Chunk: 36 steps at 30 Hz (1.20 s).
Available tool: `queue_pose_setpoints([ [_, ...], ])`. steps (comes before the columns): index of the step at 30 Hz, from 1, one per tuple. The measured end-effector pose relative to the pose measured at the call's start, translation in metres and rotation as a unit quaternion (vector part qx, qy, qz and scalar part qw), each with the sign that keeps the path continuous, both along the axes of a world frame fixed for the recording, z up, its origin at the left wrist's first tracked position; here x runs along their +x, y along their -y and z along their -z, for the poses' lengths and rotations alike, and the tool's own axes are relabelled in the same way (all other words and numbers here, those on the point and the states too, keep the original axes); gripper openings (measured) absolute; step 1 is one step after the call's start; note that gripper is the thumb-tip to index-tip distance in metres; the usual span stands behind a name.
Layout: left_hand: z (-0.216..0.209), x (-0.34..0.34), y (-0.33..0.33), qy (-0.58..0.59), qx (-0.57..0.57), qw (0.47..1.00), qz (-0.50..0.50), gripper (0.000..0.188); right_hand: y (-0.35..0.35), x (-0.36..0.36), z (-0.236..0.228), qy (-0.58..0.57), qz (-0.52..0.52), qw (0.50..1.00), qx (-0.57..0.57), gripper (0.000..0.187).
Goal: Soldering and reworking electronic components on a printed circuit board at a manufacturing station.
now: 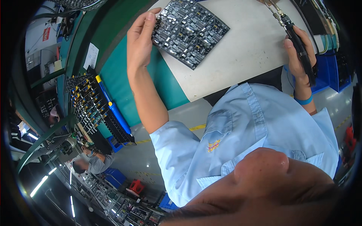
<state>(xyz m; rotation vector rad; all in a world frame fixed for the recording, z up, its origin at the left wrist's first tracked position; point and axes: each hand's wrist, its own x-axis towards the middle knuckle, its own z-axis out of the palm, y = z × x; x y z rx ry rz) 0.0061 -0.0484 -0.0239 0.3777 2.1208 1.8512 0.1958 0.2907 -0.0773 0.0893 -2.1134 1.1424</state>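
Observation:
My left hand (140,39) grips the left edge of a black circuit board panel (190,34), thumb on its upper face and fingers at the edge. The panel is crowded with small parts and shiny solder spots, and it sits tilted over a pale mat (241,49). Off to the right, my right hand (299,54) is wrapped around the black handle of a soldering iron (298,43). Its metal front end, with a thin tube beside it, points up and left, apart from the panel. The tip is partly cut off by the upper picture edge.
A blue and yellow solder sucker (120,117) lies at the left beside a black rack of boards (88,103). Green mat (162,75) borders the pale one. Blue bins (328,75) stand at the right. Farther left, another person (96,164) sits at a bench.

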Motion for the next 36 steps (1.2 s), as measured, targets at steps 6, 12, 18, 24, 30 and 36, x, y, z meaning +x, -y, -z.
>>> queue_pose_setpoints([
  [6, 0.007, -0.009, 0.01, -0.016, 0.051, 0.996, -0.065, 0.03, 0.02, 0.0, -0.018, 0.049, -0.116, 0.989, -0.074, 0.04],
  [12, 0.011, -0.009, 0.002, -0.024, 0.083, 0.991, -0.107, 0.029, 0.048, -0.016, -0.018, 0.06, -0.197, 0.977, -0.047, 0.041],
  [18, 0.016, -0.009, 0.002, -0.025, 0.093, 0.988, -0.12, 0.028, 0.051, -0.019, -0.012, 0.072, -0.191, 0.978, -0.043, 0.042],
  [24, 0.02, -0.007, -0.002, -0.012, 0.094, 0.985, -0.144, 0.029, 0.049, -0.019, -0.008, 0.071, -0.205, 0.975, -0.04, 0.041],
  [30, 0.023, -0.009, -0.002, 0.001, 0.078, 0.982, -0.17, 0.03, 0.049, -0.019, -0.006, 0.065, -0.202, 0.977, -0.037, 0.04],
  [36, 0.029, -0.013, -0.003, -0.003, 0.076, 0.981, -0.18, 0.027, 0.048, -0.019, -0.004, 0.075, -0.209, 0.974, -0.044, 0.04],
])
